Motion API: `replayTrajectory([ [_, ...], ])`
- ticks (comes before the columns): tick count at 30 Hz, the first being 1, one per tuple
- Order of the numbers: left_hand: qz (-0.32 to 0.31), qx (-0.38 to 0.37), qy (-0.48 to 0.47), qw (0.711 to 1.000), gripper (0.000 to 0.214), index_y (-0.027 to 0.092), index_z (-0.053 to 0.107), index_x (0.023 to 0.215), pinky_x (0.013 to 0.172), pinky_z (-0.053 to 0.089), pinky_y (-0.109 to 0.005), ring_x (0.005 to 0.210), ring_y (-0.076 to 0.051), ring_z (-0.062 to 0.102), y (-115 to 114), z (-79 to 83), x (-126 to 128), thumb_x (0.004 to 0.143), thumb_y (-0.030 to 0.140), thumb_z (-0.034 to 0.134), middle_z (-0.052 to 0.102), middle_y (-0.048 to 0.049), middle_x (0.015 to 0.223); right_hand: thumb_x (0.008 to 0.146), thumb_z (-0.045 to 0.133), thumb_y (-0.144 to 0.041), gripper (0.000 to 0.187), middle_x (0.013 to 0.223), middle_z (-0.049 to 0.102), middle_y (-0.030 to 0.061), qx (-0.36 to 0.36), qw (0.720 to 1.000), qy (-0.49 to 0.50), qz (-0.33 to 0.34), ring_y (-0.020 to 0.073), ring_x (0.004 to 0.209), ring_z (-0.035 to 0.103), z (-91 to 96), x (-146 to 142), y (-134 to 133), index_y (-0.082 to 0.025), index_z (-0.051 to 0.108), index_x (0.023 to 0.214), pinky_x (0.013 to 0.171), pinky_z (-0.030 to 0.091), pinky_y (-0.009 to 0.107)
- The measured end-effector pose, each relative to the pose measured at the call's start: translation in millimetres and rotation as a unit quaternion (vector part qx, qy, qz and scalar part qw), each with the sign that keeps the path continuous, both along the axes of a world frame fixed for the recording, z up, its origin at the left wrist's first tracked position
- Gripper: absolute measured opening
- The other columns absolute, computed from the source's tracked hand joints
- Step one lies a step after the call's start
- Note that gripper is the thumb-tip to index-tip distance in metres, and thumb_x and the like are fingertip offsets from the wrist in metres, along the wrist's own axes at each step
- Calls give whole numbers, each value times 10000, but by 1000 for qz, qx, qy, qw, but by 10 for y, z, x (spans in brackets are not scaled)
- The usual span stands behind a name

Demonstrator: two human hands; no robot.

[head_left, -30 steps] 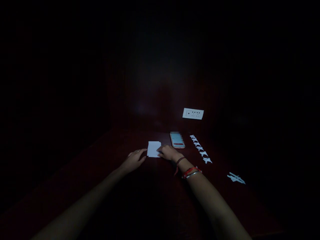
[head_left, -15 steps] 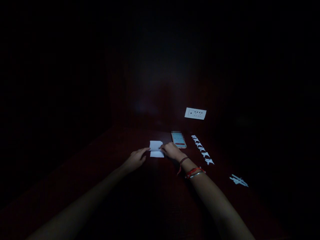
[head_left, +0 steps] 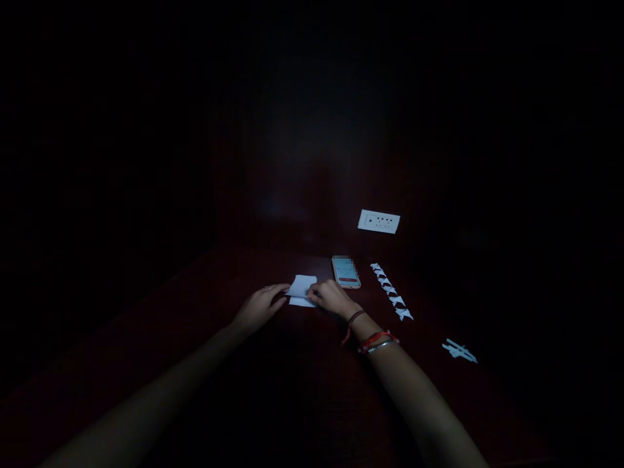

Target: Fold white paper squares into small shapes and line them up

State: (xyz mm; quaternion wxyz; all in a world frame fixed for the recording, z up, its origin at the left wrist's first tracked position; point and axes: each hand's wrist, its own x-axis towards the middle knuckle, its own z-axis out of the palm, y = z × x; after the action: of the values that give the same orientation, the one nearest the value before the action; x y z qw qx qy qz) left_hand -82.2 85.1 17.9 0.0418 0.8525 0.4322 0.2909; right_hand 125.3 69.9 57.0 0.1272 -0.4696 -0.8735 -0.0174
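Note:
The scene is very dark. A small white paper (head_left: 301,290), partly folded, lies on a dark reddish table (head_left: 292,377). My left hand (head_left: 259,305) pinches its left edge with curled fingers. My right hand (head_left: 331,297) presses and grips its right side; red threads and a metal bangle circle that wrist. Both hands touch the paper, whose upper flap is lifted and tilted.
A phone (head_left: 346,272) with a lit screen lies just right of the paper. A row of several small white folded paper pieces (head_left: 390,292) runs further right, and more pieces (head_left: 459,351) lie at the right. A white socket plate (head_left: 379,221) sits on the dark wall behind.
The paper went from flat to folded, its upper flap now raised and tilted. My left hand moved in from beside the sheet and now grips its left edge.

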Motion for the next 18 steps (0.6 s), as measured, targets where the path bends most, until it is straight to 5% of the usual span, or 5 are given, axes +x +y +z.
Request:
replayTrajectory([
  [12, 12, -4, -7, 1000, 242, 261, 504, 997, 688, 396, -234, 808, -163, 540, -61, 87, 0, 763, 319, 478, 611, 37, 832, 771, 494, -284, 170, 785, 629, 23, -28, 998, 49, 14, 110, 727, 562, -97, 40, -10, -170, 612, 814, 625, 347, 168],
  [18, -6, -13, -24, 1000, 262, 229, 470, 1024, 754, 379, -225, 840, -145, 538, -6, 57, -1, 783, 328, 444, 611, 36, 851, 789, 465, -306, 212, 793, 633, 61, -18, 997, 67, -16, 151, 738, 560, -141, 93, 44, -166, 618, 831, 628, 354, 209],
])
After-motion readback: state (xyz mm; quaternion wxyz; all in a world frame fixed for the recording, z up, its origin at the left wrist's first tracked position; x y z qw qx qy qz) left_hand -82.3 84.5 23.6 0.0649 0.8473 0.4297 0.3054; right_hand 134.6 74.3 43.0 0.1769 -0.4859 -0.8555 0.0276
